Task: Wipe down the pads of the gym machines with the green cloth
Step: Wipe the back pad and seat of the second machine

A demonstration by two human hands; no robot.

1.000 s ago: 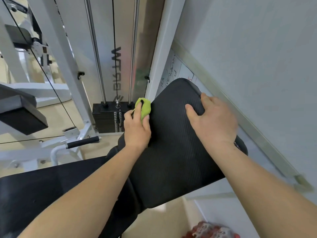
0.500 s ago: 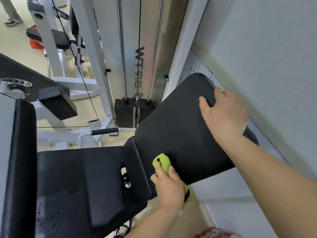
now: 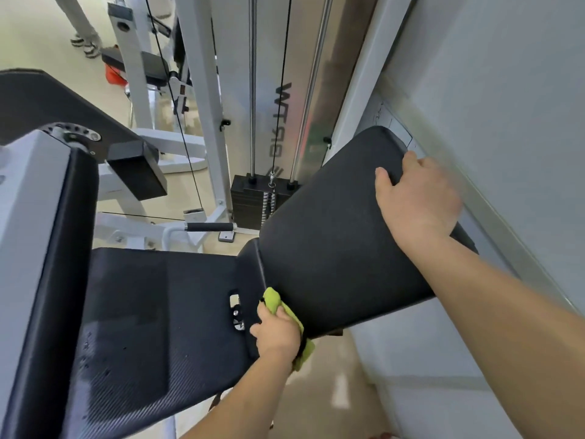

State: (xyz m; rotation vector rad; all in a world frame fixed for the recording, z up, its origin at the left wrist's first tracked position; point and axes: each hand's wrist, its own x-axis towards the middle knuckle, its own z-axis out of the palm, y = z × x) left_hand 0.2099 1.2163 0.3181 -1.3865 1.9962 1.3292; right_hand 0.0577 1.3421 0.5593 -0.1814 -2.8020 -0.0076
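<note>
A black ribbed back pad (image 3: pixel 335 236) tilts up toward the wall on the right. A flat black seat pad (image 3: pixel 152 318) joins it at a hinge on the left. My left hand (image 3: pixel 277 332) grips the bunched green cloth (image 3: pixel 274 301) and presses it against the lower near edge of the back pad, by the hinge. Part of the cloth hangs below my wrist. My right hand (image 3: pixel 414 201) rests on the upper right edge of the back pad, thumb on its face, fingers over the edge.
A black weight stack (image 3: pixel 253 201) with chrome guide rods stands behind the pad. A grey wall (image 3: pixel 493 122) runs close along the right. Another black pad (image 3: pixel 68 248) stands at the left edge. White machine frames and a person's legs (image 3: pixel 80 23) are far left.
My left hand dragged the cloth from the pad's upper left edge down to its lower near edge by the hinge. My right hand stayed on the pad. The view shifted left and down.
</note>
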